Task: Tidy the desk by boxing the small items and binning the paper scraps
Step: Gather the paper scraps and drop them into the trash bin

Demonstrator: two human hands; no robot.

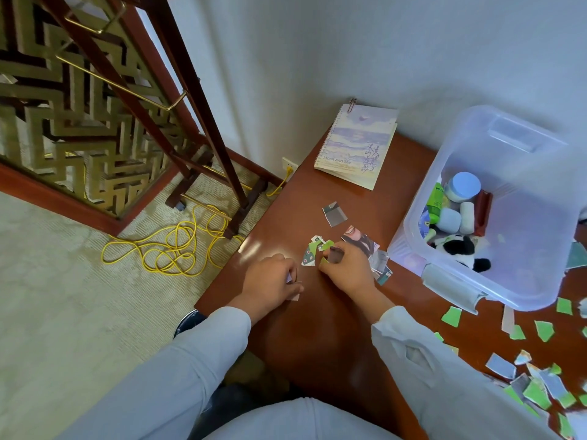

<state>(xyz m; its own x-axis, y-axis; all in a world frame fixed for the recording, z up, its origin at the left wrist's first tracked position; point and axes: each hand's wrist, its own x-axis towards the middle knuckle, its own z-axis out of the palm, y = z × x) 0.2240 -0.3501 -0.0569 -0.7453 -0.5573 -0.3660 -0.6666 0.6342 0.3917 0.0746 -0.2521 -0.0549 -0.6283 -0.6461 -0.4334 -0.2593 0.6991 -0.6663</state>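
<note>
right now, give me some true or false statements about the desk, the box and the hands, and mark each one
1. The box holds a panda among other small items. True.
2. The notebook lies open. False: it is closed, cover up.
3. The left hand and right hand both hold scraps. True.
4. No scraps are left on the desk. False: many lie beside the box and towards the right edge.
5. The yellow cable lies on the desk. False: it lies on the carpet.
</note>
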